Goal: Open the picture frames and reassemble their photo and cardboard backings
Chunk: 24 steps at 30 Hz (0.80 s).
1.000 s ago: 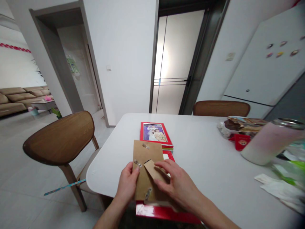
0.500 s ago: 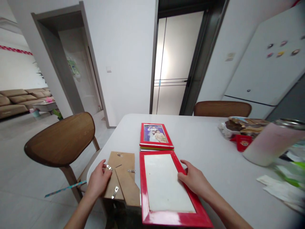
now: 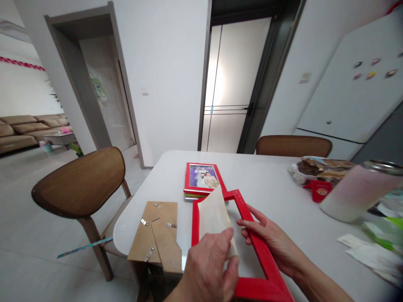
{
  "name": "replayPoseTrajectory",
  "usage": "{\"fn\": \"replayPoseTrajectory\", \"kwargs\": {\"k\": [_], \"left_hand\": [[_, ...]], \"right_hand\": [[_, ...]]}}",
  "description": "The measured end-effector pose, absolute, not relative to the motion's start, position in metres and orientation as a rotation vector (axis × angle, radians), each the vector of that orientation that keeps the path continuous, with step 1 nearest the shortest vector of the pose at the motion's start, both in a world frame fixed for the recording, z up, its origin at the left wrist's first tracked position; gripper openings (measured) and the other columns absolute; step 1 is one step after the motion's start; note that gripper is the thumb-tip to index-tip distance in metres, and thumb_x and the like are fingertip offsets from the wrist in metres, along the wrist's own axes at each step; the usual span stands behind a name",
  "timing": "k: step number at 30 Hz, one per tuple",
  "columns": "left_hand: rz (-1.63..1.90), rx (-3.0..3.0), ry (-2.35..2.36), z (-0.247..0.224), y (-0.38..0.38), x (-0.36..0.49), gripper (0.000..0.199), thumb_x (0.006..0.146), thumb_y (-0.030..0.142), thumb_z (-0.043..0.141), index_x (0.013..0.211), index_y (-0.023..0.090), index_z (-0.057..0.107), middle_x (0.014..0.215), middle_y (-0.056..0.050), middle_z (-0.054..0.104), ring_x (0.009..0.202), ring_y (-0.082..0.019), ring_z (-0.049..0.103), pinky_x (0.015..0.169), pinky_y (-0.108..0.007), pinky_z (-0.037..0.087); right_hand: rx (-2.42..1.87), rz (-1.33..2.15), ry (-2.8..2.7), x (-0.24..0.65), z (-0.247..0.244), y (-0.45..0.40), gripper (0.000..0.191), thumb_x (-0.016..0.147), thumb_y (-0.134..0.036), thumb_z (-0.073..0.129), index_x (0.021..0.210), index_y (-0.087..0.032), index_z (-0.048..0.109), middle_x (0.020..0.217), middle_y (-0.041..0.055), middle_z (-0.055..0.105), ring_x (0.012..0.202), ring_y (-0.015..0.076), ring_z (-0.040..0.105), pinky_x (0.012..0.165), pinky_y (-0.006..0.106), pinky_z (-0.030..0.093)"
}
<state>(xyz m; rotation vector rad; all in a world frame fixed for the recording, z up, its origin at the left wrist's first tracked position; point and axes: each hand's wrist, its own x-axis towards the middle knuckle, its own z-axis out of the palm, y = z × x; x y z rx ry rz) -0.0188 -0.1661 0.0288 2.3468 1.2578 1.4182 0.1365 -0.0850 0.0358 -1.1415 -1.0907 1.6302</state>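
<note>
My right hand [image 3: 266, 230] grips the right side of a red picture frame [image 3: 253, 277], fingers and thumb wrapped round its border. With my left hand [image 3: 211, 265] I pinch a white sheet [image 3: 213, 212], which stands tilted out of the frame opening. Through the opening the white tabletop shows. On the left lies a brown backing board [image 3: 163, 235] with metal clips and a stand flap, its near end at the table edge. Beyond the red frame, a small stack of frames is topped by a red-framed photo [image 3: 204, 177].
A pink and white tumbler [image 3: 349, 193], a red packet [image 3: 321, 191], an opened food bag [image 3: 325, 167] and crumpled tissues [image 3: 368, 256] occupy the table's right side. Wooden chairs stand at the left [image 3: 80, 182] and far side [image 3: 294, 145]. A patterned strip [image 3: 85, 247] sticks out by the left chair.
My left hand has left the backing board and moved right to the frame. The white sheet, flat in the frame before, is now lifted and tilted. My right hand holds the frame raised.
</note>
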Motion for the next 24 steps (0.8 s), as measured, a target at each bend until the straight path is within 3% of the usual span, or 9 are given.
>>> {"fn": "replayPoseTrajectory", "kwargs": {"k": [6,11,14,19,24], "left_hand": [[1.599,1.710,1.589,0.027,-0.185,-0.069,0.041,0.076,0.015,0.046,0.116,0.018,0.036,0.084,-0.004,0.057,0.068,-0.013,0.058,0.061,-0.023,0.048],[1.447,1.220,1.551,-0.007,-0.193,-0.103,0.041,0.074,0.020,0.043,0.113,0.014,0.033,0.074,0.000,0.054,0.062,-0.013,0.056,0.055,-0.022,0.046],[1.323,1.278,1.660,-0.022,-0.193,-0.112,0.041,0.074,0.018,0.040,0.113,0.011,0.034,0.066,0.003,0.050,0.054,-0.012,0.052,0.050,-0.022,0.042],[1.008,1.666,1.923,-0.019,-0.193,-0.116,0.040,0.074,0.019,0.040,0.114,0.012,0.039,0.067,0.000,0.055,0.056,-0.015,0.055,0.056,-0.027,0.044],[0.905,1.989,2.046,-0.013,-0.194,-0.112,0.040,0.072,0.019,0.044,0.111,0.014,0.044,0.093,-0.010,0.059,0.087,-0.024,0.056,0.074,-0.037,0.047]], "right_hand": [[-1.425,1.353,-1.388,0.156,0.009,-0.073,0.060,0.066,-0.030,0.055,0.121,-0.014,0.036,0.057,-0.0024,0.058,0.045,0.0116,0.052,0.043,0.021,0.041],[-1.709,0.734,-1.855,0.166,-0.012,-0.064,0.043,0.069,-0.032,0.044,0.106,-0.012,0.053,0.070,0.0041,0.065,0.062,0.0187,0.059,0.057,0.026,0.043],[-1.779,0.494,-1.989,0.166,-0.017,-0.062,0.042,0.070,-0.032,0.040,0.104,-0.012,0.055,0.081,0.0074,0.066,0.070,0.0208,0.060,0.065,0.027,0.042],[-1.788,0.344,-2.087,0.166,-0.021,-0.060,0.041,0.070,-0.031,0.039,0.102,-0.011,0.056,0.082,0.0098,0.065,0.072,0.0220,0.060,0.067,0.029,0.043],[-1.643,0.266,-2.054,0.158,-0.016,-0.067,0.045,0.069,-0.033,0.042,0.104,-0.007,0.054,0.095,0.0157,0.058,0.081,0.0240,0.056,0.075,0.035,0.041]]}}
